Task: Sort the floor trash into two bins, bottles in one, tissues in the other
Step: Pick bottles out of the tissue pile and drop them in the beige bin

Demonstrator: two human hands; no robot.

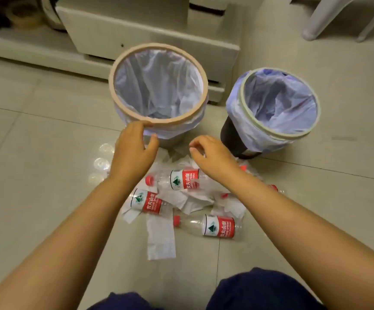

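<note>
Two lined bins stand on the tiled floor: a tan-rimmed bin (200, 72) at centre and a dark bin with a pale green rim (244, 104) to its right. Both liners look empty. In front of them lies a pile of clear bottles with red labels and caps, such as one bottle (184, 179) in the middle, another bottle (146, 201) at the left and a third bottle (218, 225) nearest me, mixed with white tissues (160, 238). My left hand (133, 153) hovers by the tan bin's near rim, fingers loosely curled, empty. My right hand (210, 156) hovers over the pile, empty.
A low cream cabinet (150, 25) stands right behind the bins. White plastic chair legs (322, 19) are at the top right. My knees in dark blue cloth (260, 289) are at the bottom edge. Open tile lies to the left and right of the pile.
</note>
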